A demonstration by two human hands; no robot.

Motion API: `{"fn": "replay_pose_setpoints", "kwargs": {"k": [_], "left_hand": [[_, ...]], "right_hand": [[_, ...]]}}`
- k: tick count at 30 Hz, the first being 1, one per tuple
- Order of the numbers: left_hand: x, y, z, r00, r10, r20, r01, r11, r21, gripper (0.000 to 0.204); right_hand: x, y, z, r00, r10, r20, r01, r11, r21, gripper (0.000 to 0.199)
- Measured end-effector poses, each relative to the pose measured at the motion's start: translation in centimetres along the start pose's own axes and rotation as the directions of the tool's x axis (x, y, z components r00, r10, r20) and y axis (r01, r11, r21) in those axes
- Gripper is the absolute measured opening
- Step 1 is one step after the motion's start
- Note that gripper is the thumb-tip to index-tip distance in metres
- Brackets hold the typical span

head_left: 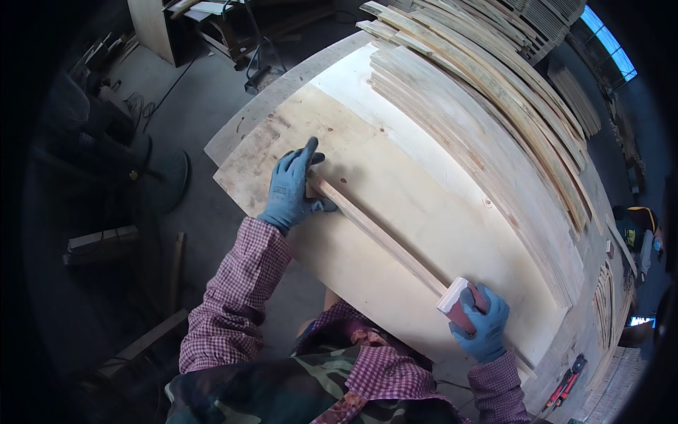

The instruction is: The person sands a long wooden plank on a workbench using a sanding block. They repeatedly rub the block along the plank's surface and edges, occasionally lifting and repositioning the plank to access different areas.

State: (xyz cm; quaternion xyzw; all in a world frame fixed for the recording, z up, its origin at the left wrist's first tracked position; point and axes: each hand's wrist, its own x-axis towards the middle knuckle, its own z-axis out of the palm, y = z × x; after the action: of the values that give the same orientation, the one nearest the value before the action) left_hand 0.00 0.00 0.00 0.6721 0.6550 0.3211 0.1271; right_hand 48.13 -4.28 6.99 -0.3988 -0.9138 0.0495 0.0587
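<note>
A long narrow wooden strip runs slantwise over a pale plywood board. At its upper left end my gloved left hand is closed round the strip, the thumb side partly hidden from view. My gloved right hand grips a sanding block, a pale block wrapped in reddish-brown sandpaper. The block lies over the strip toward its lower right end. Past the right hand, a short piece of the strip shows again by the sleeve.
Beyond the plywood board lies a row of thin wooden strips, with rougher boards stacked behind. Red-handled pliers rest at the table's lower right. Another person is at the far right. Loose timber lies on the floor at left.
</note>
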Motion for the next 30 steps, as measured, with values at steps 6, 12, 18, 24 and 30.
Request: {"fn": "replay_pose_setpoints", "kwargs": {"k": [6, 12, 18, 24, 30], "left_hand": [[0.6, -3.3, 0.9, 0.972, -0.188, 0.144, 0.229, 0.897, -0.378, 0.103], [0.9, -3.2, 1.2, 0.977, -0.165, 0.134, 0.205, 0.901, -0.382, 0.099], [1.1, -4.3, 2.6, 0.969, -0.235, 0.082, 0.242, 0.817, -0.524, 0.098], [0.6, -5.1, 2.5, 0.975, -0.202, 0.096, 0.224, 0.899, -0.377, 0.097], [0.8, -3.8, 1.4, 0.978, -0.163, 0.127, 0.201, 0.888, -0.413, 0.101]], "right_hand": [[5.1, -2.4, 0.2, 0.999, -0.044, 0.026, 0.043, 0.998, 0.050, 0.069], [19.2, -10.3, 2.8, 0.990, -0.143, -0.012, 0.142, 0.990, -0.025, 0.072], [30.0, -17.1, 3.6, 0.991, -0.077, 0.112, 0.078, 0.997, -0.012, 0.072], [22.4, -12.9, 3.4, 0.992, -0.123, -0.003, 0.123, 0.992, 0.038, 0.071], [2.3, -2.8, 0.4, 0.990, 0.141, -0.024, -0.141, 0.990, 0.027, 0.068]]}}
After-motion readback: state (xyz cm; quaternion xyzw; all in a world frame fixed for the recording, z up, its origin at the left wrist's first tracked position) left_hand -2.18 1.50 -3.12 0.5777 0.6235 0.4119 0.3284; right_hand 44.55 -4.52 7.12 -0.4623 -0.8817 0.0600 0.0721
